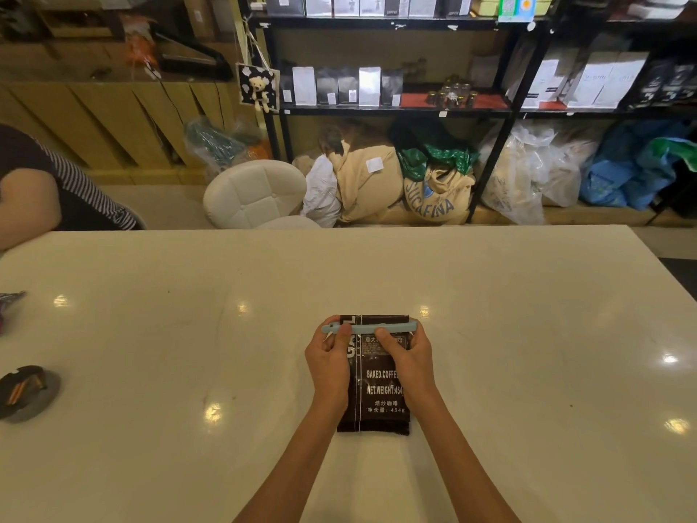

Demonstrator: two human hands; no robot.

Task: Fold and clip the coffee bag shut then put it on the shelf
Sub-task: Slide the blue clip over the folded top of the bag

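The coffee bag [377, 386] lies flat near the bench's [151, 334] near edge, its clip [371, 328] running crosswise; left hand [330, 356] and right hand [407, 356] pinch the clip's ends; the shelf [396, 109] stands beyond the far edge

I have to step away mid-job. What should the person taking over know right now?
Left hand: pinching the left end of the pale blue plastic bar clip.
Right hand: pressing the clip's right part onto the bag.
Dark brown foil coffee bag: flat on the glossy white table, top folded, clip across the fold.
Left: confirm the clip is latched, then move the bag to the black metal shelf.
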